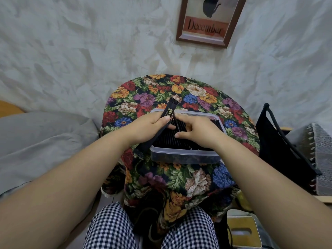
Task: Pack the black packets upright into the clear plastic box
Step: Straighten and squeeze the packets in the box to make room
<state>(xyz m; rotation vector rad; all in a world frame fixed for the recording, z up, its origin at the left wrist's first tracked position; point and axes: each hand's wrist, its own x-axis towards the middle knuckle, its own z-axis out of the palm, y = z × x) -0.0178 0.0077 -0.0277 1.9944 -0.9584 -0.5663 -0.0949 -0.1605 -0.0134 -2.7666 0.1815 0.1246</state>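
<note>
Left hand [147, 128] fingers pinch one slim black packet [171, 106] mid-length at frame centre, tilted over the clear box [185, 153] on the floral bench [179, 177], while right hand [195, 128] rests loose fingers on the packed row [172, 139]; it looks light, bendy and slick, best held mid-body.
</note>
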